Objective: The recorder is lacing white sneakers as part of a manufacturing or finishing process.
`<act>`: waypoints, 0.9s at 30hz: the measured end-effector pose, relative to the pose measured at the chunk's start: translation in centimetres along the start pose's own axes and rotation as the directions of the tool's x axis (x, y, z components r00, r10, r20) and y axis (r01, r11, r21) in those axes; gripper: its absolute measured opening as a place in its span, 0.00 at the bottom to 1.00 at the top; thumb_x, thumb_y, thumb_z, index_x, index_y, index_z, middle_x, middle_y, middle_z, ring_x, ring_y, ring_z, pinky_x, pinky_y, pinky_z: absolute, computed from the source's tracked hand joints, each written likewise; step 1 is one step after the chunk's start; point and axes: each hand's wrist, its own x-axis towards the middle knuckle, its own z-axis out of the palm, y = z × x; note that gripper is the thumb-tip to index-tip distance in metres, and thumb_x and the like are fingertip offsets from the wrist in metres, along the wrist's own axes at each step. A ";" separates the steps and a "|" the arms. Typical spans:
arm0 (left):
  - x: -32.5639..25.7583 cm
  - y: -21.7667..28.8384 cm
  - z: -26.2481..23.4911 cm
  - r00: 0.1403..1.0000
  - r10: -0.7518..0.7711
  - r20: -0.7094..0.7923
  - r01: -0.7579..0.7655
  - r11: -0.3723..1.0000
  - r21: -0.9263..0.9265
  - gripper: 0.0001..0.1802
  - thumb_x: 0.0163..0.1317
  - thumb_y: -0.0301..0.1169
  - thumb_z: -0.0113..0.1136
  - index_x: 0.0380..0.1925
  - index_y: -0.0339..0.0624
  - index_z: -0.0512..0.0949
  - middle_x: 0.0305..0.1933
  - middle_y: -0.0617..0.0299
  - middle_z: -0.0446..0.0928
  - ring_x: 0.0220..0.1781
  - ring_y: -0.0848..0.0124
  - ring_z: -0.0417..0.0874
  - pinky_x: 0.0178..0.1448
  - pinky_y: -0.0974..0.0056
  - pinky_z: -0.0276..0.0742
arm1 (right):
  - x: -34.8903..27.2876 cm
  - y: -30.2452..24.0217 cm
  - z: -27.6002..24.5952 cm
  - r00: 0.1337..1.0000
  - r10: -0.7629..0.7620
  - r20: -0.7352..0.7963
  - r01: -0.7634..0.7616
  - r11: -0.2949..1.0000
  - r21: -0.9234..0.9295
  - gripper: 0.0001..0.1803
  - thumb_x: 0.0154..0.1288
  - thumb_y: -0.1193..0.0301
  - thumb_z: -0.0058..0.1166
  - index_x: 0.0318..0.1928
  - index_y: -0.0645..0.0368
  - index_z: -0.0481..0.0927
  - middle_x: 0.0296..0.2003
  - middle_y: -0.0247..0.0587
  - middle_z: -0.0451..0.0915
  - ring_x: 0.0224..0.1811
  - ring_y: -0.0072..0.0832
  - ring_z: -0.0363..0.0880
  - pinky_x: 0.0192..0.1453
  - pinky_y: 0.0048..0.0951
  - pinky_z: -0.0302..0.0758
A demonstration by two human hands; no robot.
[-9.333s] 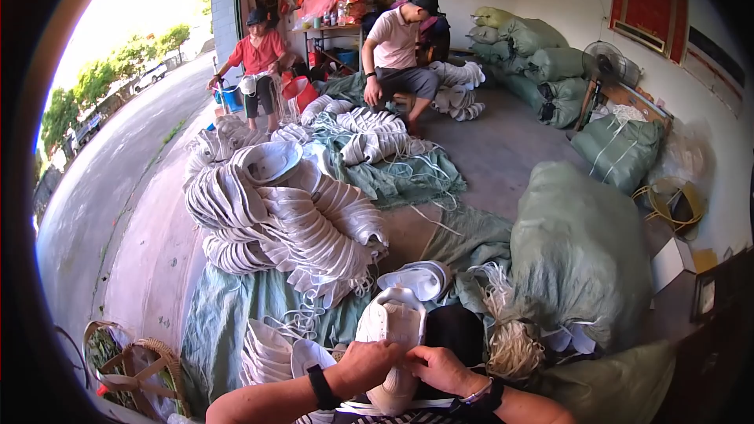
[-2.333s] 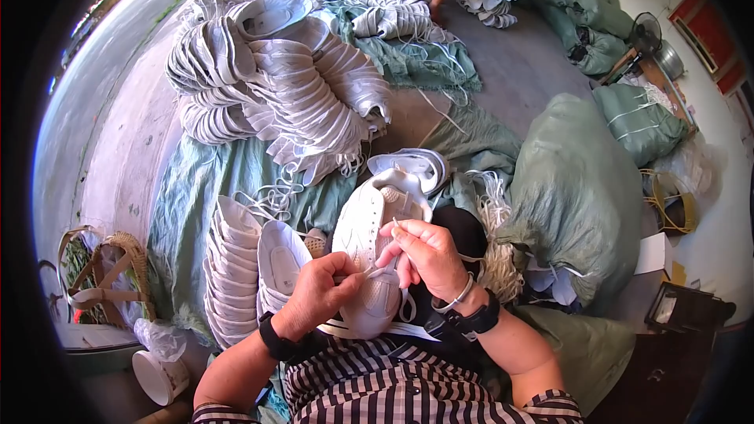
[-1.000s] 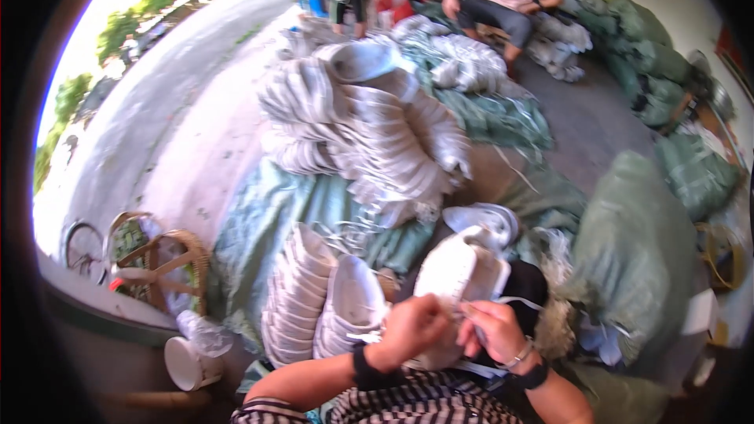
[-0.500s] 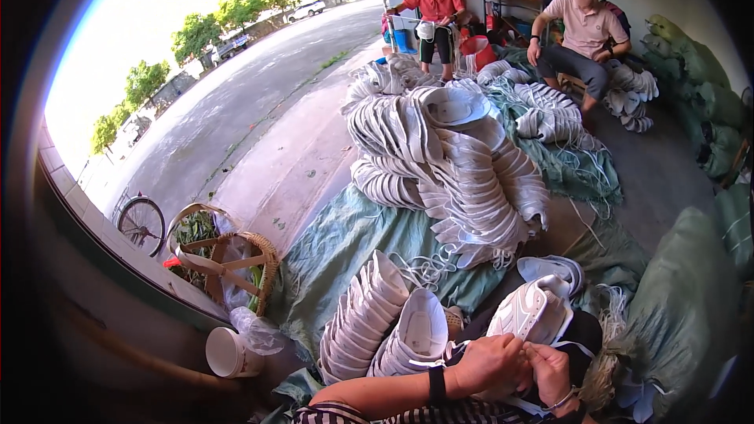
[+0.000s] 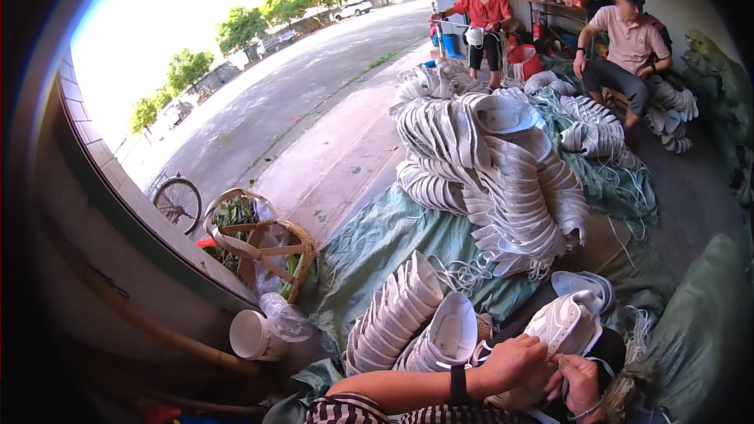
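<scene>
A white and beige shoe upper [image 5: 559,325] rests on my lap, its row of lace holes facing my hands. My left hand [image 5: 512,363] is closed at its near edge, fingertips pinched at the lacing. Just right of it, my right hand [image 5: 580,383] pinches a thin white shoelace [image 5: 553,358] that is mostly hidden by the fingers. The hands are close together with a small gap between. Left of my lap stand two nested stacks of white shoe uppers, a taller stack [image 5: 394,314] and a shorter stack [image 5: 444,336].
A large heap of nested uppers [image 5: 503,180] lies ahead on a green woven sheet [image 5: 369,239]. To the left are a wicker basket [image 5: 302,263] with greens and a white bucket [image 5: 255,335]. Two people sit at the back: one in red [image 5: 482,9], one in pink [image 5: 624,38].
The view has swung left, so the scene sits farther right. My hands have moved slightly apart at the shoe upper, the right one lower and farther from the left.
</scene>
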 end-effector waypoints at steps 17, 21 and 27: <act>5.6 -0.6 -3.3 0.798 0.366 0.479 -0.534 0.797 0.282 0.14 0.57 0.35 0.55 0.41 0.49 0.64 0.31 0.59 0.70 0.29 0.60 0.78 0.39 0.60 0.68 | 0.3 -1.7 2.0 0.870 -0.448 0.205 0.359 0.291 -0.887 0.07 0.58 0.71 0.53 0.28 0.60 0.78 0.19 0.53 0.76 0.23 0.50 0.78 0.28 0.45 0.73; 6.8 0.3 -3.7 0.723 0.478 0.498 -0.677 0.633 0.376 0.08 0.53 0.34 0.56 0.33 0.49 0.71 0.28 0.60 0.74 0.31 0.64 0.80 0.41 0.57 0.67 | 0.9 -0.3 1.0 0.869 -0.441 0.226 0.346 0.213 -0.914 0.09 0.61 0.68 0.53 0.26 0.60 0.77 0.19 0.53 0.75 0.23 0.48 0.78 0.26 0.43 0.73; 6.1 -0.7 -2.2 0.776 0.350 0.524 -0.492 0.856 0.157 0.05 0.53 0.34 0.56 0.28 0.48 0.73 0.23 0.63 0.73 0.33 0.62 0.77 0.45 0.58 0.67 | 1.5 -0.2 -0.6 0.898 -0.429 0.099 0.296 0.423 -0.856 0.11 0.61 0.66 0.55 0.27 0.59 0.76 0.18 0.52 0.76 0.22 0.48 0.78 0.24 0.40 0.73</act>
